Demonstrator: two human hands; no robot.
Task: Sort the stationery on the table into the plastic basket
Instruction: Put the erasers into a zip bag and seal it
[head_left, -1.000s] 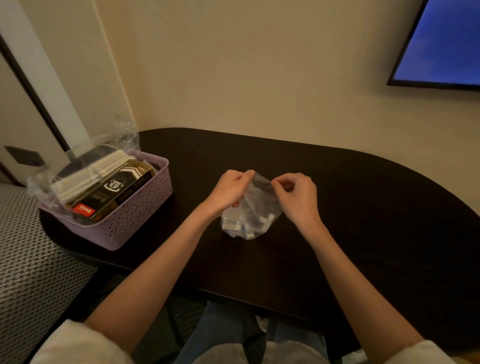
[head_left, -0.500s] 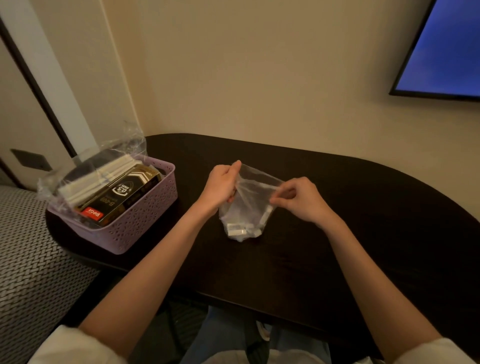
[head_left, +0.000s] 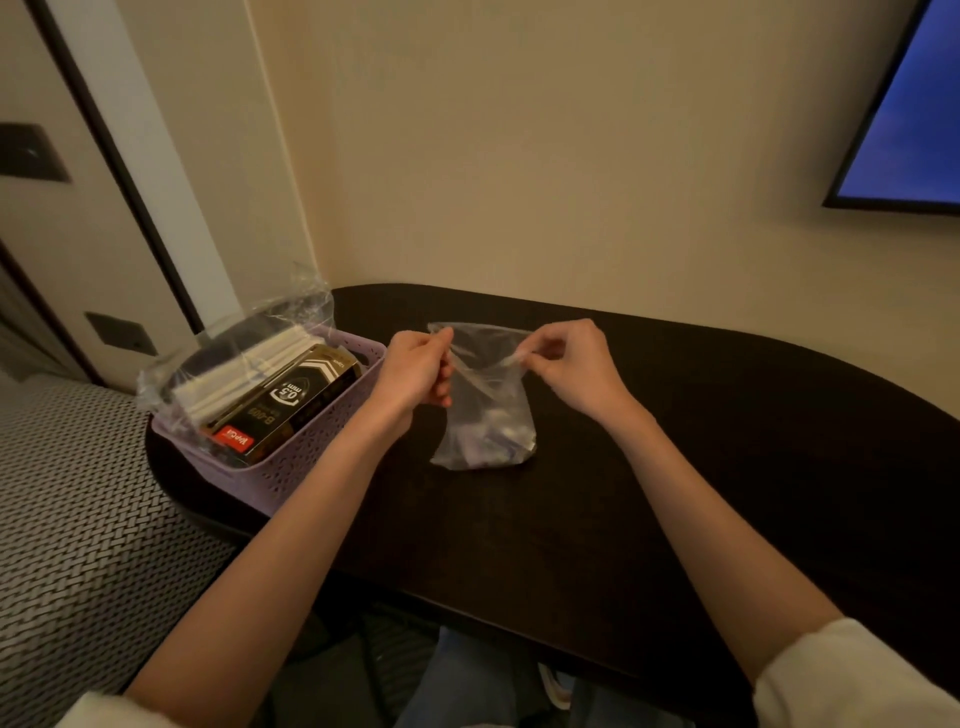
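A small clear plastic bag (head_left: 488, 415) with small white items at its bottom stands on the dark table (head_left: 727, 441). My left hand (head_left: 415, 371) pinches the bag's top left edge and my right hand (head_left: 569, 366) pinches its top right edge, holding the mouth stretched between them. To the left a lilac plastic basket (head_left: 311, 462) sits at the table's left end. It holds a black and gold box (head_left: 291, 410) and a clear-wrapped pack of white sticks (head_left: 244, 374).
A wall runs close behind the table, with a blue-lit screen (head_left: 914, 130) at the upper right. A woven grey surface (head_left: 67, 519) lies left of the table below the basket. My knees show under the table's near edge.
Both hands have lifted the bag's top edge and pulled it apart, so the bag now hangs taller and its mouth is stretched wide. The view has shifted slightly; the basket is unchanged.
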